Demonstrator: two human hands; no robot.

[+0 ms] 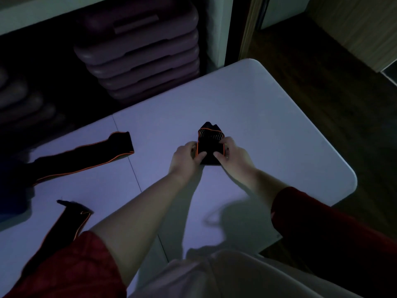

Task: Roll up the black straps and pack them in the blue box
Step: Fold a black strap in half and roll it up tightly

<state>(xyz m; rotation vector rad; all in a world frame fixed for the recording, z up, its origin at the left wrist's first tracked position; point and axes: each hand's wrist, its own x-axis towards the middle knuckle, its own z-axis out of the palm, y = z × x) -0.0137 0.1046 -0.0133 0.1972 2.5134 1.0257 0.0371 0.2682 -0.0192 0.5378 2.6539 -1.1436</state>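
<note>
A black strap with orange edging (210,143) lies partly rolled on the white table (268,130). My left hand (185,157) grips its left side and my right hand (233,154) grips its right side, thumbs on top of the roll. A short free end sticks out beyond the fingers. A second black strap (86,155) lies flat and unrolled at the left. A third strap (71,220) lies near the table's front edge by my left sleeve. A dark blue shape (10,190) at the far left edge is too dim to tell apart.
Stacked purple step platforms (141,59) stand on the floor behind the table. The table's rounded right corner (350,179) borders dark wooden floor (322,72). A seam (129,160) runs across the tabletop between the straps.
</note>
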